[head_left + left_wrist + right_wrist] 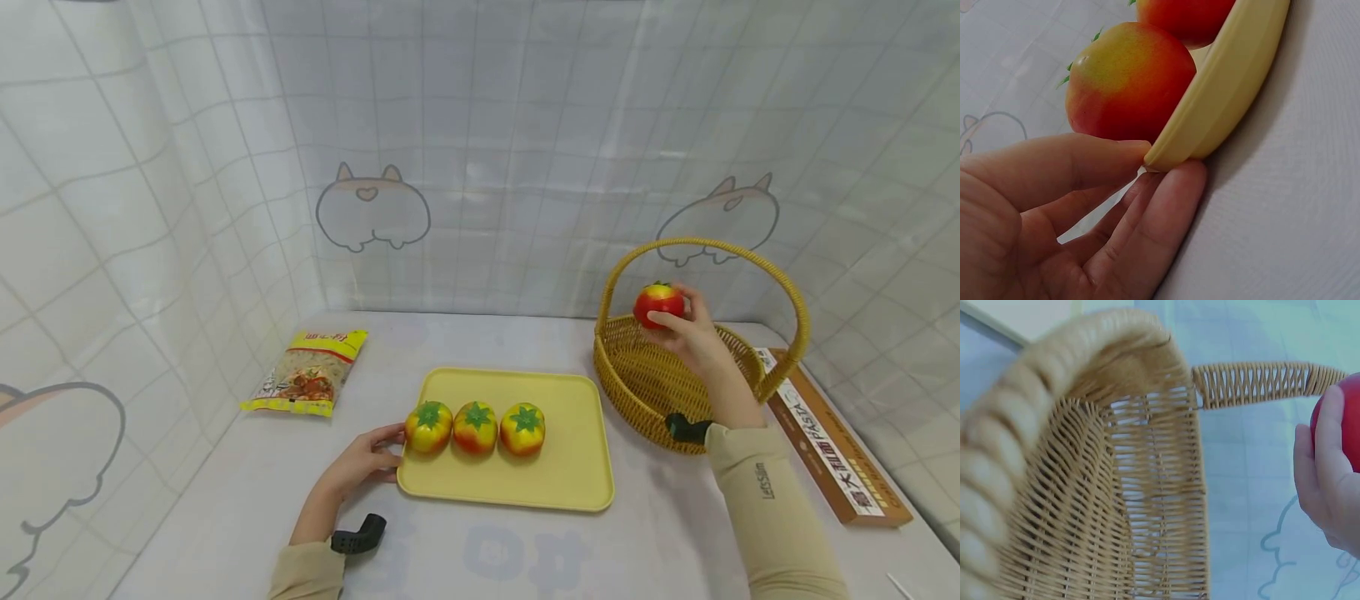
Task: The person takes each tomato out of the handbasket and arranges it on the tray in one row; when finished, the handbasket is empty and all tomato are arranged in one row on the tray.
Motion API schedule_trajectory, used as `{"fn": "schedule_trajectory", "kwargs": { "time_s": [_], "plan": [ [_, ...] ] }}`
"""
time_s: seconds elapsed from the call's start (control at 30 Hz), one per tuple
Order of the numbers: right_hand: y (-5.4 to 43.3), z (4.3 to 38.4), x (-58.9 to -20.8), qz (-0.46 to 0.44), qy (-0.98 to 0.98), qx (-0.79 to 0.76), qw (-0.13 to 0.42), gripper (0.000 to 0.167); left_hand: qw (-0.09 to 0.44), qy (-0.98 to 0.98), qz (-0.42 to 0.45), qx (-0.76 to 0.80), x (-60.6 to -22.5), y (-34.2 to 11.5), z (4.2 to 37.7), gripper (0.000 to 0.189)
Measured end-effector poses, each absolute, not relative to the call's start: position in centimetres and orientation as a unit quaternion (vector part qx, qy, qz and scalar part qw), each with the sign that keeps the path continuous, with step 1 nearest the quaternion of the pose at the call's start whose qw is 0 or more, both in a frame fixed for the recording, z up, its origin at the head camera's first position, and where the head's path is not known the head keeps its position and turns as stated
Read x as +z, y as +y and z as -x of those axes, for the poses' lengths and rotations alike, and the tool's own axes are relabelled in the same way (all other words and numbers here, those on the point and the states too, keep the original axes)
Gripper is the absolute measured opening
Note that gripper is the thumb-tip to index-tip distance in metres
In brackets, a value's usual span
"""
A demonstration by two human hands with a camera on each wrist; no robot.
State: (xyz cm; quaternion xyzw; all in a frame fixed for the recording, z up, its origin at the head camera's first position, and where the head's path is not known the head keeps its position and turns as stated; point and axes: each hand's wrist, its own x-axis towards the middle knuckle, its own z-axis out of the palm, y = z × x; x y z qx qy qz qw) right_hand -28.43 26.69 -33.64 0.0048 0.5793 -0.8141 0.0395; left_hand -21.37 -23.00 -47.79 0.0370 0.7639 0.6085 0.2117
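Over the wicker basket (645,367), within the arch of its handle, my right hand (693,333) grips a red and yellow tomato (658,305) with a green leafy top. The right wrist view shows part of this red tomato (1350,425) and the fingers curled round it. At the left edge of the yellow tray (510,485), my left hand (363,462) pinches the rim between thumb and fingers, clearer in the left wrist view. In a row on the tray sit three tomatoes: left (428,427), middle (476,428) and right (522,430).
A yellow-edged plastic food bag (311,373) lies at the back left. Along the right side, beside the basket, lies a long brown and white pasta box (832,442). White curtain-like walls enclose the table on the back and both sides.
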Motion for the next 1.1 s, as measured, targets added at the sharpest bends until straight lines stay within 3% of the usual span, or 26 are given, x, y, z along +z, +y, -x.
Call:
{"fn": "schedule_trajectory", "kwargs": {
  "time_s": [0.2, 0.33, 0.8, 1.1],
  "plan": [
    [25.6, 27.9, -33.7, 0.048, 0.575, -0.816, 0.027, 0.038, 0.211, 0.765, -0.033, 0.608, -47.7, -22.9, 21.3, 0.068],
    [24.9, 27.3, -33.6, 0.071, 0.582, -0.81, 0.029, 0.036, 0.211, 0.766, -0.03, 0.607, -47.6, -22.9, 21.2, 0.068],
    [22.1, 24.6, -35.1, 0.116, 0.662, -0.739, 0.052, 0.048, 0.213, 0.761, -0.035, 0.611, -47.3, -22.8, 21.1, 0.068],
    [20.9, 23.6, -37.1, 0.133, 0.67, -0.726, 0.082, 0.065, 0.21, 0.766, -0.032, 0.606, -47.1, -22.7, 21.1, 0.068]
  ]
}}
